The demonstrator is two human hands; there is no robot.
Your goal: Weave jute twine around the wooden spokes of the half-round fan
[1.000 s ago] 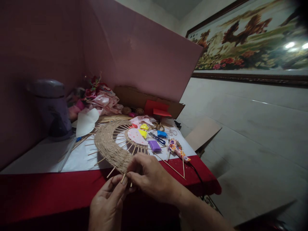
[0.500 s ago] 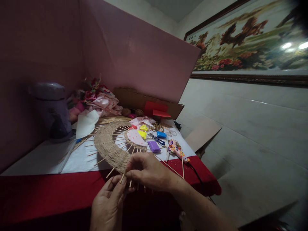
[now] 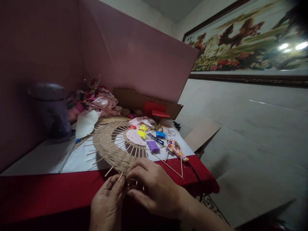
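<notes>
A crescent-shaped twine weaving on thin wooden sticks lies at the table's front, its stick ends poking out around the outer rim. The sticks fan out from a pale, red-dotted padded piece at its inner side. My left hand pinches the near outer edge around one stick, thumb on top. Beside it, my right hand touches the rim with bent fingers; its thumb is apart from the forefinger, and stick ends show in the gap. The right hand covers part of the near weave. Any loose twine strand there is too small to make out.
Purple, blue and yellow packets, snips and a flower-patterned glue gun with a black cord lie to the right. A purple flask stands left. Cloth is heaped behind.
My right hand has shifted slightly right and down; its thumb and forefinger, pinched together before, have parted. My left hand keeps its pinch on the rim.
</notes>
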